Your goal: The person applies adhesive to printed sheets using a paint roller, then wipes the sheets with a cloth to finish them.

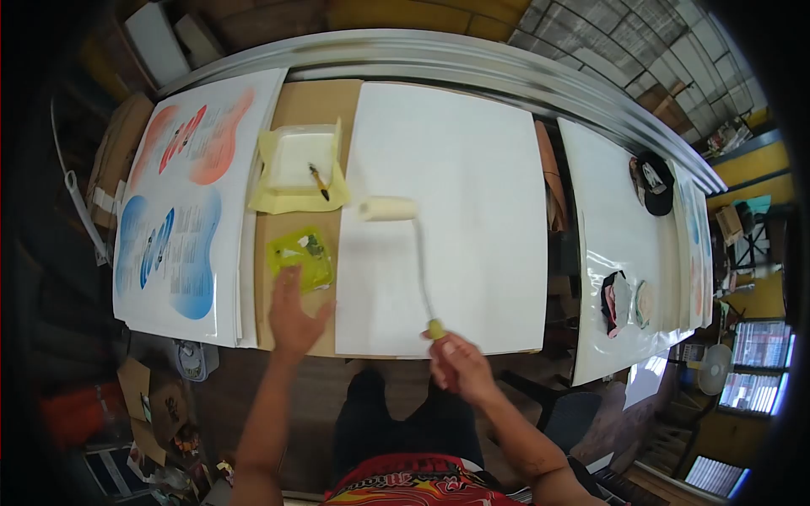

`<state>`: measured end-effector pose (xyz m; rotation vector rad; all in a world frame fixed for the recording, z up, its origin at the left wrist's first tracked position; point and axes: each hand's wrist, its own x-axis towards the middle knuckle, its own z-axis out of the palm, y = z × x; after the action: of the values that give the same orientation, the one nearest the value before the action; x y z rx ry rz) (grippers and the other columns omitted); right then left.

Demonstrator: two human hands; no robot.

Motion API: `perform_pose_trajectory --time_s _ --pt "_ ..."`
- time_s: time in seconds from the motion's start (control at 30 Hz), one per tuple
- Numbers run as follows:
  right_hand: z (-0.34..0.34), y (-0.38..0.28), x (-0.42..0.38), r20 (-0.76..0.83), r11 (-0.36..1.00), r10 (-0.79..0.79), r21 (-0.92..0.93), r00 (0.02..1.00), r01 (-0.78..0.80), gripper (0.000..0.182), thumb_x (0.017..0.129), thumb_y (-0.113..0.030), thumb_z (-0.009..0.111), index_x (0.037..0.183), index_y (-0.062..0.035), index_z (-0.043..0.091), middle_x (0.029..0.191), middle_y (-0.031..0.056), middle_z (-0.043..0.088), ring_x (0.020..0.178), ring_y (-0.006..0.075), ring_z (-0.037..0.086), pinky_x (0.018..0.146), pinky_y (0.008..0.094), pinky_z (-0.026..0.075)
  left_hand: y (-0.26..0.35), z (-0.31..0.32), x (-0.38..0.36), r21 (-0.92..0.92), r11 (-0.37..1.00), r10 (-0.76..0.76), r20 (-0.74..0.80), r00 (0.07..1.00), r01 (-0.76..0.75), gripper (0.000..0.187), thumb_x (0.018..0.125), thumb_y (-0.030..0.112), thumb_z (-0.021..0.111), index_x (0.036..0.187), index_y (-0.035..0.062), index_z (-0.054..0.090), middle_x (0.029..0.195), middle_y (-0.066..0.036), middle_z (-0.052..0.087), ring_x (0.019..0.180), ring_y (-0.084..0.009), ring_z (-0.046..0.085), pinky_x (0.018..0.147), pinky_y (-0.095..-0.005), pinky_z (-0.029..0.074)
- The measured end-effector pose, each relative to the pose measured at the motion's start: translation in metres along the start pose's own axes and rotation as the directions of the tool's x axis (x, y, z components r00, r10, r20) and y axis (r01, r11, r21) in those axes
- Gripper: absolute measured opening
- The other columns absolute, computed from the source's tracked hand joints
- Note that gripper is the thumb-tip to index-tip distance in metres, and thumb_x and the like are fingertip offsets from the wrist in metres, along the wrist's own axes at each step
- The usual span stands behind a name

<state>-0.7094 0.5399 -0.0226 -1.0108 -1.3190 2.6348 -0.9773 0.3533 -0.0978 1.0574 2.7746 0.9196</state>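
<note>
My right hand [460,364] is wrapped round the yellow-green handle of a paint roller [390,209]. Its pale sleeve is over the left part of a large white sheet [472,253], with the wire frame running back towards me. My left hand [295,316] has its fingers spread, the fingertips at the near edge of a yellow-green tray [299,258] with white and dark patches in it. Behind that tray, a white tray [305,156] sits on yellow paper [278,202]. A brush with a dark tip and yellow-orange handle [319,181] lies across its near side.
Printed red and blue sheets [181,219] are stacked on the left. Long metal rails [472,63] run along the far side. To the right, another white sheet [616,211] carries a black cap [653,183] and crumpled cloths [616,302]. A dark chair [567,415] stands at the near right.
</note>
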Motion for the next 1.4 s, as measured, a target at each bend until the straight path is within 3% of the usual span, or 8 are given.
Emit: perform_pose_trajectory --time_s 0.17,0.27,0.47,0.8,1.03,1.1,1.23,1.4 --pt "-0.102 -0.059 0.020 -0.251 0.873 -0.291 -0.465 0.923 0.149 0.046 0.107 -0.017 0.054 0.150 -0.0013 0.047 0.077 -0.0030 0.052 0.056 0.0038 0.044 0.049 0.0206 0.039 0.060 0.078 0.016 -0.068 0.980 0.197 0.170 0.966 -0.187 0.082 0.078 0.032 0.084 0.146 0.0030 0.048 0.148 -0.022 0.046 0.137 -0.0413 0.045 0.110 -0.0518 0.038" --pt "-0.169 -0.101 0.072 -0.127 0.523 -0.582 -0.815 0.803 0.251 0.052 0.104 -0.014 0.056 0.150 0.0046 0.042 0.081 0.0060 0.061 0.068 0.0107 0.056 0.067 0.0263 0.051 0.094 0.119 0.060 -0.041 0.958 0.287 0.154 0.946 -0.284 0.084 0.078 0.033 0.084 0.146 0.0016 0.048 0.150 -0.022 0.045 0.139 -0.0442 0.041 0.112 -0.0550 0.034" --pt "-0.204 -0.172 0.196 -0.136 0.420 -0.704 -0.871 0.697 0.254 0.051 0.101 -0.009 0.054 0.148 0.0077 0.042 0.105 0.0246 0.071 0.092 0.0318 0.072 0.085 0.0365 0.055 0.121 0.182 0.181 0.176 0.912 0.300 0.327 0.896 -0.370 0.093 0.084 0.052 0.075 0.159 0.0126 0.035 0.167 -0.021 0.020 0.152 -0.0490 0.015 0.121 -0.0610 0.018" --pt "-0.218 -0.218 0.284 -0.159 0.445 -0.644 -0.873 0.748 0.197 0.047 0.100 -0.007 0.055 0.144 0.0067 0.047 0.108 0.0262 0.071 0.099 0.0351 0.072 0.088 0.0389 0.056 0.115 0.200 0.234 0.242 0.888 0.247 0.464 0.851 -0.390 0.092 0.085 0.070 0.062 0.160 0.0228 0.035 0.169 -0.019 0.014 0.153 -0.0501 0.012 0.122 -0.0627 0.012" --pt "-0.363 -0.359 0.247 0.076 0.064 -0.465 -0.991 0.882 0.120 0.037 0.099 -0.009 0.064 0.134 0.0016 0.060 0.095 0.0146 0.073 0.083 0.0197 0.070 0.075 0.0291 0.054 0.108 0.200 0.240 0.177 0.908 0.267 0.453 0.851 -0.379 0.089 0.083 0.068 0.066 0.155 0.0226 0.043 0.168 -0.018 0.019 0.152 -0.0491 0.015 0.120 -0.0656 0.015" --pt "-0.385 -0.400 0.239 -0.183 0.392 -0.359 -0.919 0.915 -0.030 0.035 0.097 -0.011 0.068 0.129 0.0042 0.066 0.092 0.0055 0.072 0.077 0.0109 0.061 0.073 0.0260 0.052 0.107 0.201 0.241 0.169 0.914 0.262 0.449 0.854 -0.369 0.088 0.082 0.069 0.068 0.154 0.0226 0.046 0.168 -0.018 0.019 0.152 -0.0487 0.015 0.119 -0.0660 0.016" --pt "-0.439 -0.471 0.250 -0.167 0.202 -0.362 -0.975 0.917 -0.098 0.029 0.091 -0.013 0.078 0.115 0.0027 0.075 0.080 0.0006 0.071 0.070 0.0034 0.053 0.065 0.0227 0.047 0.110 0.202 0.243 0.172 0.917 0.252 0.450 0.857 -0.360 0.089 0.077 0.066 0.072 0.149 0.0176 0.052 0.166 -0.021 0.024 0.151 -0.0509 0.018 0.118 -0.0667 0.017" --pt "-0.453 -0.524 0.270 -0.216 0.088 -0.190 -0.975 0.958 -0.202 0.024 0.084 -0.011 0.080 0.104 0.0017 0.079 0.067 0.0036 0.069 0.055 0.0072 0.055 0.052 0.0252 0.044 0.110 0.206 0.243 0.212 0.909 0.229 0.461 0.857 -0.358 0.090 0.076 0.069 0.071 0.150 0.0222 0.050 0.166 -0.019 0.024 0.151 -0.0508 0.019 0.118 -0.0665 0.017"
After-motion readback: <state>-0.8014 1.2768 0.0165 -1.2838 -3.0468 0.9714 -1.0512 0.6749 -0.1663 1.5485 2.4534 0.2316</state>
